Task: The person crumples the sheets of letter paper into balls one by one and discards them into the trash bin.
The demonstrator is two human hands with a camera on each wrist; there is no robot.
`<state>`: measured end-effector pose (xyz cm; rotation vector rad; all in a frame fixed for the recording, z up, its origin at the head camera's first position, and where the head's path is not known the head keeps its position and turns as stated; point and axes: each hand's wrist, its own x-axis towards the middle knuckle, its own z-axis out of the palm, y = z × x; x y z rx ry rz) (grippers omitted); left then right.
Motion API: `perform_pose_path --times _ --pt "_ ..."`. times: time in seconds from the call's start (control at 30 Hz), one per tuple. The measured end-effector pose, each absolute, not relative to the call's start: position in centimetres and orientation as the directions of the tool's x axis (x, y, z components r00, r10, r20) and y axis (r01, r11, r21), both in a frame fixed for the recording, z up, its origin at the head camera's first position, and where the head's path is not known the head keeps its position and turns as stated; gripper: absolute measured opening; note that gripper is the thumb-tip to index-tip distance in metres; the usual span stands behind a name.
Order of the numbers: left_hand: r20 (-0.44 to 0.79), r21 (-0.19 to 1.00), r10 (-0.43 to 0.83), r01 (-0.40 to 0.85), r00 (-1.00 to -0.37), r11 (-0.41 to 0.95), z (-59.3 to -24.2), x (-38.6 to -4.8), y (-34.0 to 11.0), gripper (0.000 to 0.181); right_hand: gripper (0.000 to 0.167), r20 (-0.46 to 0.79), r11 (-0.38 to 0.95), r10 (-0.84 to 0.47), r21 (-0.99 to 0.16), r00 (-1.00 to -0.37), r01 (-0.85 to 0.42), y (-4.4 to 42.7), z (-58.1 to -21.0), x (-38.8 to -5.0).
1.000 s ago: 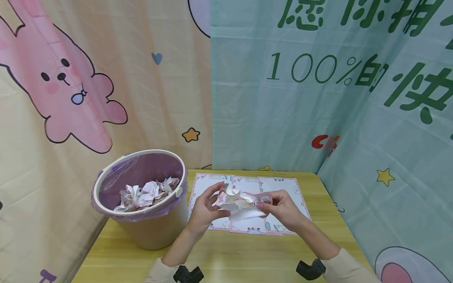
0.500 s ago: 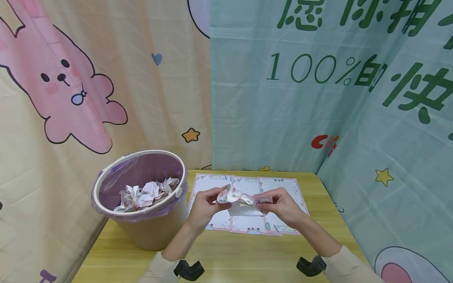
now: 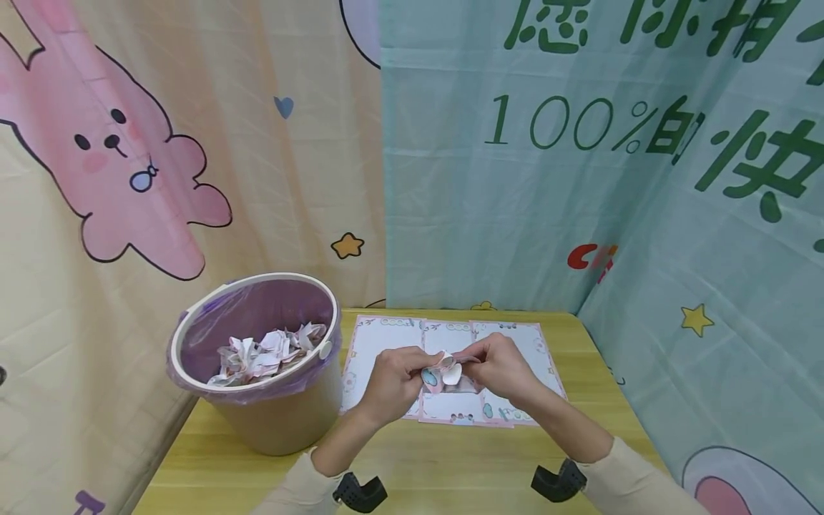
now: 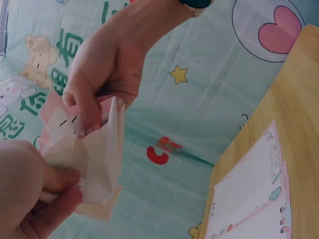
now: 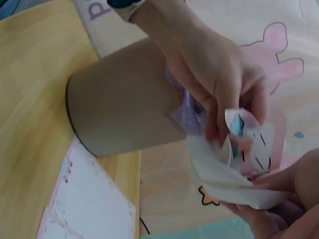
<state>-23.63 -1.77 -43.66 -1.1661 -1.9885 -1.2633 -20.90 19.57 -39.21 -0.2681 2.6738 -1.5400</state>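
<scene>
Between my two hands is a partly crumpled sheet of paper, white with a pink patterned edge. My left hand pinches its left side between thumb and fingers. On the opposite side my right hand pinches it too. Both hands are raised over the flat sheets on the table. In the left wrist view the paper looks folded and creased. Seen from the right wrist, one corner of the paper curls over near the left fingers. Some fingertips are hidden behind the paper.
Several white sheets with pink printed borders lie flat on the wooden table. To the left stands a beige bin with a purple liner, holding crumpled paper. Printed curtains hang behind and at both sides.
My hands have come closer together, and the left hand has turned so its back faces up. The paper between them is bunched smaller. Bin and flat sheets stay put.
</scene>
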Motion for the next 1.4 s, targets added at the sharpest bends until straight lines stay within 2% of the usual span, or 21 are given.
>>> perform_pose_path --times 0.1,0.23,0.33,0.47,0.6,0.77,0.9,1.0,1.07,1.17,1.4 --pt "0.783 0.39 0.38 0.864 -0.493 0.319 -43.9 -23.4 -1.0 0.029 0.024 0.009 0.472 -0.071 -0.881 -0.997 -0.042 18.6 -39.5 -20.7" --pt "0.783 0.357 0.369 0.848 -0.5 0.39 -44.5 -23.3 -0.7 0.024 0.023 -0.02 0.438 -0.035 -0.899 -0.999 0.003 18.0 -40.0 -20.5" --pt "0.774 0.399 0.344 0.832 -0.531 0.386 -45.1 -23.4 -0.7 0.022 0.019 -0.015 0.44 -0.05 -0.898 -0.999 -0.009 18.0 -40.2 -20.5" --pt "0.73 0.513 0.306 0.786 -0.611 0.346 -45.6 -23.6 -1.0 0.02 0.012 -0.009 0.433 -0.096 -0.901 -0.995 -0.034 18.4 -40.4 -20.8" --pt "0.677 0.603 0.287 0.735 -0.677 0.312 -45.9 -23.7 -1.7 0.022 0.022 -0.003 0.361 -0.194 -0.93 -0.981 -0.069 18.9 -40.5 -20.9" --pt "0.622 0.691 0.255 0.672 -0.74 0.265 -45.7 -23.9 -2.9 0.023 0.041 0.139 0.151 -0.371 -0.966 -0.918 -0.207 19.8 -41.0 -20.6" --pt "0.484 0.857 0.212 0.508 -0.849 0.079 -45.1 -24.0 -3.7 0.02 0.049 0.338 -0.023 -0.471 -0.928 -0.815 -0.372 20.2 -41.8 -20.2" --pt "0.377 0.926 0.194 0.371 -0.906 -0.064 -44.7 -23.9 -3.9 0.017 0.055 0.458 -0.033 -0.483 -0.861 -0.746 -0.507 20.0 -42.6 -19.9" --pt "0.354 0.935 0.195 0.342 -0.915 -0.093 -44.7 -23.7 -3.9 0.017 0.058 0.512 0.023 -0.46 -0.81 -0.725 -0.586 19.7 -43.1 -19.9" --pt "0.391 0.92 0.195 0.387 -0.9 -0.06 -44.9 -23.4 -3.7 0.016 0.057 0.559 0.109 -0.416 -0.752 -0.717 -0.65 19.2 -43.7 -19.9" --pt "0.543 0.834 0.193 0.552 -0.817 -0.012 -45.3 -23.1 -3.6 0.019 0.05 0.569 0.17 -0.407 -0.722 -0.715 -0.671 19.0 -43.9 -20.2"
